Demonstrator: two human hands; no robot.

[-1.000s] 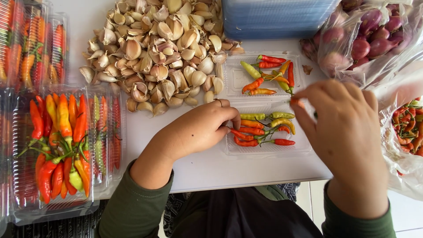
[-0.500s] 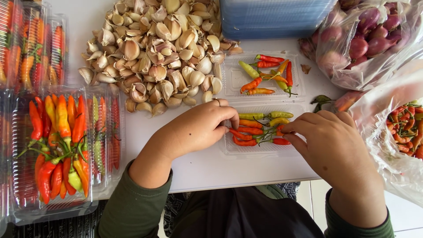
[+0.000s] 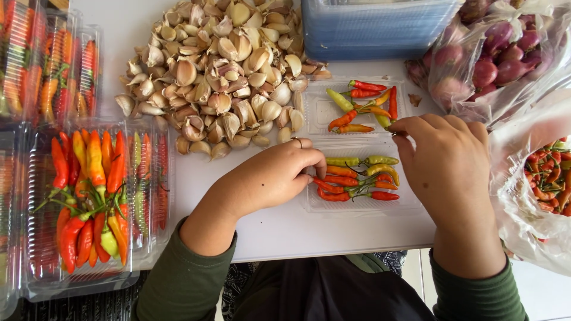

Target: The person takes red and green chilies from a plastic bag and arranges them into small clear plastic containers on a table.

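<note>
Two shallow clear trays of small red, orange and green chilies lie on the white table point(image 3: 267, 232). My left hand point(image 3: 264, 178) rests with curled fingers on the left edge of the near tray point(image 3: 410, 203), fingertips touching the chili ends. My right hand point(image 3: 443, 166) reaches over the near tray. Its pinched fingertips are at the lower right corner of the far tray point(image 3: 315, 113), beside a yellow-green chili point(image 3: 383, 120). Whether it holds a chili is hidden by the fingers.
A big pile of garlic cloves point(image 3: 220, 77) lies behind my left hand. A blue-tinted container point(image 3: 375, 27) stands at the back. Bags of shallots point(image 3: 493, 59) and small chilies point(image 3: 547, 184) sit right. Clear boxes of large chilies point(image 3: 89, 196) fill the left.
My right hand has moved from the right side over the near tray and up to the far tray's corner. My left hand has stayed in place.
</note>
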